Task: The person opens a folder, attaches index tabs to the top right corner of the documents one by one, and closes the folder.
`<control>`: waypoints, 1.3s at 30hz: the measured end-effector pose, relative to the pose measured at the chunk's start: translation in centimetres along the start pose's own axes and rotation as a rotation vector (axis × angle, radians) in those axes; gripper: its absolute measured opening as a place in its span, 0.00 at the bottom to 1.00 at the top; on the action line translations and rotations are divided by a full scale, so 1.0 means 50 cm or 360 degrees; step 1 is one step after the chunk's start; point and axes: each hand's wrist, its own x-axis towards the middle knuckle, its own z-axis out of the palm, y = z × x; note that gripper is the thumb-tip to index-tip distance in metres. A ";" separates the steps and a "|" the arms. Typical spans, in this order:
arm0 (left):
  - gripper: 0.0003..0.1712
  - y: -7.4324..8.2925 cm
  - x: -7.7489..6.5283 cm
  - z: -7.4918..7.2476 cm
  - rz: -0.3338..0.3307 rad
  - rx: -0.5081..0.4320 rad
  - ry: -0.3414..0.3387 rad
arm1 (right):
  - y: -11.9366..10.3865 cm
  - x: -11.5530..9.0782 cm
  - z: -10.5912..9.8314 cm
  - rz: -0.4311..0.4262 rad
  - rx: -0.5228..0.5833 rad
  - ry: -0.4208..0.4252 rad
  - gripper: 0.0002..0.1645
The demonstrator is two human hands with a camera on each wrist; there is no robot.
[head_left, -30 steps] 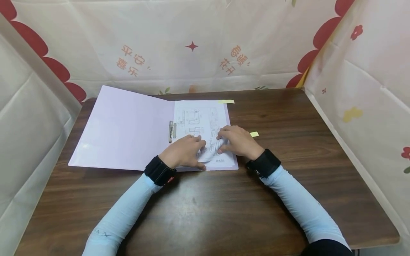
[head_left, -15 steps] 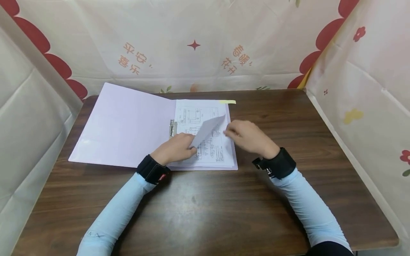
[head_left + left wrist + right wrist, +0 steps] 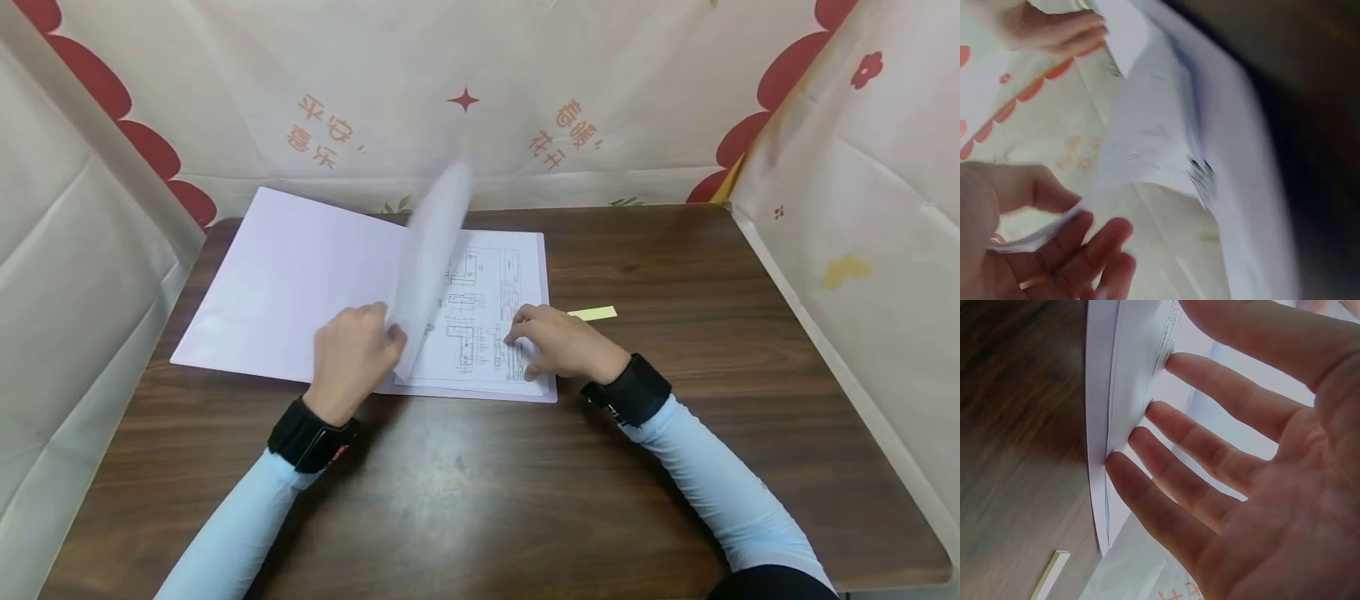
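A pale lilac folder (image 3: 315, 267) lies spread on the table with printed sheets on its right side. My left hand (image 3: 352, 358) pinches one lifted page (image 3: 431, 250), which stands up blurred and curved over the folder's middle. In the left wrist view the page's edge runs between thumb and fingers. Below it a sheet with technical drawings (image 3: 468, 329) is exposed. My right hand (image 3: 566, 342) rests its fingertips on that sheet near the right edge; in the right wrist view the fingers (image 3: 1210, 447) are spread and mostly straight. The raised page hides the folder's metal clip in the head view.
A yellow strip (image 3: 596, 313) lies beside my right hand on the brown wooden table (image 3: 465, 500). Pale printed cloth (image 3: 375, 83) hangs behind the table and along both sides.
My left hand has moved left, raising the page off the stack, and the sheet below now shows. The right hand drew away rightward, then came back onto the papers. The yellow tab at the top is no longer visible.
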 end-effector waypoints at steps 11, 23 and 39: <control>0.27 -0.074 -0.075 -0.025 -0.0313 0.0221 -0.0185 | 0.003 0.000 0.008 -0.0010 0.0008 0.0050 0.32; 0.26 -0.016 -0.014 -0.001 0.0571 0.0256 -0.0485 | 0.001 -0.001 0.010 0.0007 0.0014 0.0054 0.32; 0.27 -0.018 -0.008 0.026 0.0398 0.0167 -0.0761 | 0.028 0.001 0.001 0.0039 0.0042 0.0002 0.31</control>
